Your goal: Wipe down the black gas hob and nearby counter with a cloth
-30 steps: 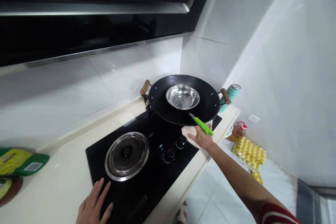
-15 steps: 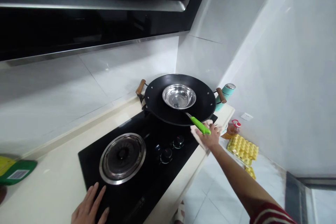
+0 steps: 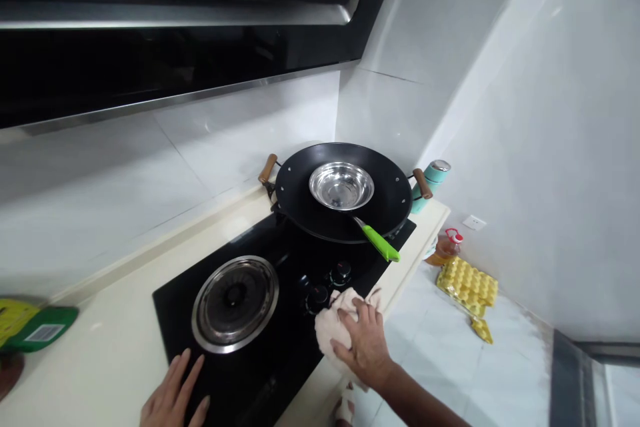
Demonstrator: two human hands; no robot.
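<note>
My right hand (image 3: 367, 340) presses a pale pink cloth (image 3: 333, 327) onto the front edge of the black gas stove (image 3: 290, 340), just beside the control knobs (image 3: 317, 298). The fingers are bent over the cloth, which bunches up around them. With fingers spread, my left hand (image 3: 173, 397) rests at the stove's near left corner and holds nothing. A round steel burner ring (image 3: 235, 303) lies in front of it. Over the far burner sits a black wok (image 3: 295, 203) with wooden handles, holding a steel bowl (image 3: 341, 185) and a utensil with a green handle (image 3: 379, 243).
A teal flask (image 3: 434, 177) stands behind the wok on the pale counter (image 3: 105, 333). The range hood (image 3: 200, 80) hangs low above. At left lies a green and yellow bottle (image 3: 43, 327). Yellow egg trays (image 3: 467, 287) and an oil jug (image 3: 445, 250) are on the floor.
My right hand has moved the cloth along the stove's front edge, from below the green handle toward me, to beside the knobs. The left hand stays in place.
</note>
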